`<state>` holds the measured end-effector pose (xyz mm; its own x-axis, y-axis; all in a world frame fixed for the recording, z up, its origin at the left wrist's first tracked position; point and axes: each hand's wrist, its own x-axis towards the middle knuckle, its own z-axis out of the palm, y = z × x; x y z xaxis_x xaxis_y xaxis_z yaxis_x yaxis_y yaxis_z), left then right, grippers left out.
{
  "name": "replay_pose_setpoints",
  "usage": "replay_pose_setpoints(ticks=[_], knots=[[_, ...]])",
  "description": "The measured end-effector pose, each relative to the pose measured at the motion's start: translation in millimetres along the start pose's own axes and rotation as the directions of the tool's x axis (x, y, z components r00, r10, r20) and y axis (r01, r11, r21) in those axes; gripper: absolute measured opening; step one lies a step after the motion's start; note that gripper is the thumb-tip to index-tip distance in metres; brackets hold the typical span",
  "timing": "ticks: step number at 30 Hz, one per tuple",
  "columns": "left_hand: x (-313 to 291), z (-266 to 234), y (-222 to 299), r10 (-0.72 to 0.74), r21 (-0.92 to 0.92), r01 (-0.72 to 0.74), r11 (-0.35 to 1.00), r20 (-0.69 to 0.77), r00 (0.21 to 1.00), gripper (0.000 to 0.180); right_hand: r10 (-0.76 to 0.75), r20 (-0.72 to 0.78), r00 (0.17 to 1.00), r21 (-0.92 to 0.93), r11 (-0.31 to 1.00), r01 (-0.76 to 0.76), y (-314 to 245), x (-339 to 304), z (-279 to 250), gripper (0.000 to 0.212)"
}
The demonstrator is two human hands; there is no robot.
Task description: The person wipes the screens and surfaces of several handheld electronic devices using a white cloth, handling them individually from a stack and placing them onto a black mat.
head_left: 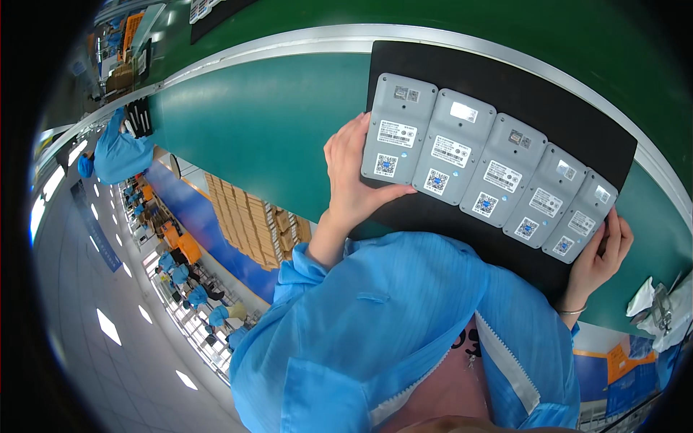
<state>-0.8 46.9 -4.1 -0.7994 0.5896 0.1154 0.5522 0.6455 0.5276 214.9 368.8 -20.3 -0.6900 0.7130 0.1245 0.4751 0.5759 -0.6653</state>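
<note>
Several flat grey handheld devices (451,144) lie side by side in a slanting row, backs up, on a black mat (520,90). Their backs carry white labels, square codes and corner screw holes. My left hand (350,173) grips the left end of the row, its thumb along the lower edge of the leftmost device (397,133) and its fingers at the side. At the opposite end my right hand (606,249) holds the outer side of the rightmost device (581,216), fingers curled. The row sits pressed together between both hands; the devices' undersides are hidden.
The mat rests on a green tabletop (274,123), bordered by a pale rail (289,54) with a darker green surface beyond. Clear plastic bags (660,310) lie at the right. Stacked cardboard (249,224) stands left below the table. A co-worker in blue (119,155) is farther left.
</note>
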Motion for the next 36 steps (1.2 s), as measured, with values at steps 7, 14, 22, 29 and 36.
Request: replay_pose_setpoints(ticks=[7, 14, 22, 29, 36], knots=[[1, -4, 1, -0.036, -0.025, 0.036, 0.999, -0.002, 0.999, 0.11, -0.072, 0.028, 0.997, -0.079, 0.994, 0.074, -7, 0, -3, 0.031], [-1, -3, -10, -0.101, -0.08, 0.1, 0.992, -0.009, 0.995, 0.106, -0.095, 0.034, 0.995, -0.09, 0.991, 0.098, -31, 2, -4, 0.023], [1, -4, -15, -0.081, -0.059, 0.08, 0.995, -0.021, 0.996, 0.106, -0.164, -0.015, 0.986, -0.024, 0.986, 0.164, -26, 1, -6, 0.022], [10, -3, -6, -0.034, -0.076, 0.03, 0.997, -0.051, 0.998, 0.108, -0.27, 0.02, 0.963, 0.233, 0.937, 0.258, -32, 0, -8, 0.035], [37, -14, -7, 0.219, 0.033, -0.231, 0.972, 0.211, 0.953, 0.084, -0.488, 0.258, 0.834, -0.025, 0.859, 0.511, -36, -2, 4, 0.073]])
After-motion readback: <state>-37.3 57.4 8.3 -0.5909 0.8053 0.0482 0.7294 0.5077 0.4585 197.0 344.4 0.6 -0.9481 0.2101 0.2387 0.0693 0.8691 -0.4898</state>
